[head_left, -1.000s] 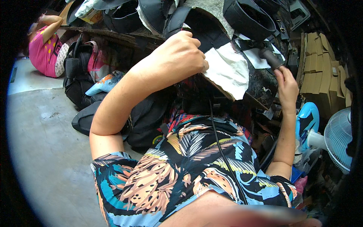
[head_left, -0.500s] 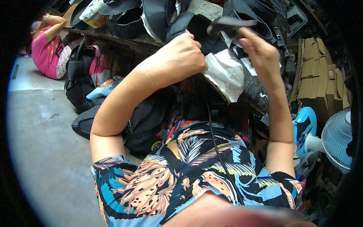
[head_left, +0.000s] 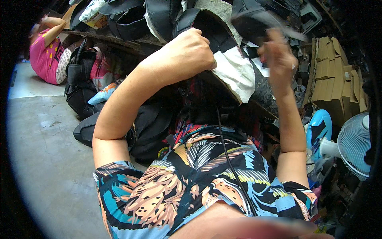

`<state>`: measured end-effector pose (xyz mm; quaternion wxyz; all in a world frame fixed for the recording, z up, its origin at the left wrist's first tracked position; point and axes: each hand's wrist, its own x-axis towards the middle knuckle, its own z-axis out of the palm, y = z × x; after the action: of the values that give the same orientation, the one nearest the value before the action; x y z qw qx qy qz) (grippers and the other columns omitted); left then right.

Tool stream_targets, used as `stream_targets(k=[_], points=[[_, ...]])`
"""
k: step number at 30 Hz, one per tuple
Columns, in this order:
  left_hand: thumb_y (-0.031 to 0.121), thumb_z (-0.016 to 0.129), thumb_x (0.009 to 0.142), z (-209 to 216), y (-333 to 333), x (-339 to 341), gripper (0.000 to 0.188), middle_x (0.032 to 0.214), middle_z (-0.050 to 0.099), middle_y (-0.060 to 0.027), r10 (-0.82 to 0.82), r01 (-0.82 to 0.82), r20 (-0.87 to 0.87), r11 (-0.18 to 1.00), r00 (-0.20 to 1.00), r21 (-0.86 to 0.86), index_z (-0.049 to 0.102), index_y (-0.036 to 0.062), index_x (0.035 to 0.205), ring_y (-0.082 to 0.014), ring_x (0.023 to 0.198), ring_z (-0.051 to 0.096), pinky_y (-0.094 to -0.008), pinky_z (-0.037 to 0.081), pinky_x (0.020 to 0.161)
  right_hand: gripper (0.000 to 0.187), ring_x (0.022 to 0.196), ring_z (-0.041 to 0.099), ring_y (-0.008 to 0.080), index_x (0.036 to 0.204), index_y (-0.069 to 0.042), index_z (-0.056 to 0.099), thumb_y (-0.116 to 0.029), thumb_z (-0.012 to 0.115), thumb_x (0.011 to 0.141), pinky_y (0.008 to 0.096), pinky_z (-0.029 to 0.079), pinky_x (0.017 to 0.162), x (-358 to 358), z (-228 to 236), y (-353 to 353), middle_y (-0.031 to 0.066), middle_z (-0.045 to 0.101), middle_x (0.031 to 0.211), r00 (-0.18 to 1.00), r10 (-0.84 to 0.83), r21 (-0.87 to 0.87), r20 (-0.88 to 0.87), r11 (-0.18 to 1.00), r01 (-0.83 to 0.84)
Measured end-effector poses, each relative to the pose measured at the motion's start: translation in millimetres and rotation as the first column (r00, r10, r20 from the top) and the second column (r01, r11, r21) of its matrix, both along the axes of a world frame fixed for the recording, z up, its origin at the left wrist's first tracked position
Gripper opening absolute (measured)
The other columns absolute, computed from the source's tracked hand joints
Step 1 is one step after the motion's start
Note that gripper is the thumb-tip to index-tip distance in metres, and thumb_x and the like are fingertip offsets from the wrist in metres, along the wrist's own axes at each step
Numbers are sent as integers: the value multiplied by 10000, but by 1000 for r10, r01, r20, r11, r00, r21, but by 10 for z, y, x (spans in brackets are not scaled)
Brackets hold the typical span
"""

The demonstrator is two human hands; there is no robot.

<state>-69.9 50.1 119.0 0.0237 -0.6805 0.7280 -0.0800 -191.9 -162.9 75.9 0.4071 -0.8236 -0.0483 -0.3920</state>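
Observation:
My left hand (head_left: pixel 189 49) is closed at the edge of a curved black leather-like piece (head_left: pixel 207 28). White lining cloth (head_left: pixel 235 73) spreads from that piece, just right of my fist, and hangs over the workbench edge. My fingertips are turned away, so the pinch itself is hidden. Off to the right, my right hand (head_left: pixel 279 63) is raised and wrapped round a hammer-like tool (head_left: pixel 274 22). Its long grey head is smeared by motion above my fist. A gap separates the tool from the black piece.
More black leather-like pieces (head_left: pixel 127 24) crowd the workbench (head_left: pixel 264 93). Stacked cardboard (head_left: pixel 330 75) and a white-and-blue fan (head_left: pixel 354 145) stand at the right. Black bags (head_left: pixel 77 85) lie on the floor (head_left: pixel 47 147) at left, near a person in pink (head_left: pixel 45 59).
My right hand and the tool have swung; the tool's blurred head now reaches farther right. The black piece and white lining have shifted slightly, while my left hand keeps its grip.

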Motion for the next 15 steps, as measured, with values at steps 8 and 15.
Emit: stream_targets(k=[8,15], points=[[100,648,664,44,-2,31,94,717,639,1,-14,14,10,1000,1000,25,673,151,738,-209,784,603,-336,458,759,339,719,654,125,1214,-77,628,-262,607,930,262,527,615,154,-143,-151,69,717,995,973,-210,-165,-98,967,192],[96,669,656,98,-50,45,122,726,644,11,-34,32,34,999,999,37,674,159,761,-205,820,609,-333,442,814,334,778,673,309,1194,-222,630,-399,537,926,383,546,658,200,-220,-106,100,698,917,900,-304,-574,-314,815,75]])
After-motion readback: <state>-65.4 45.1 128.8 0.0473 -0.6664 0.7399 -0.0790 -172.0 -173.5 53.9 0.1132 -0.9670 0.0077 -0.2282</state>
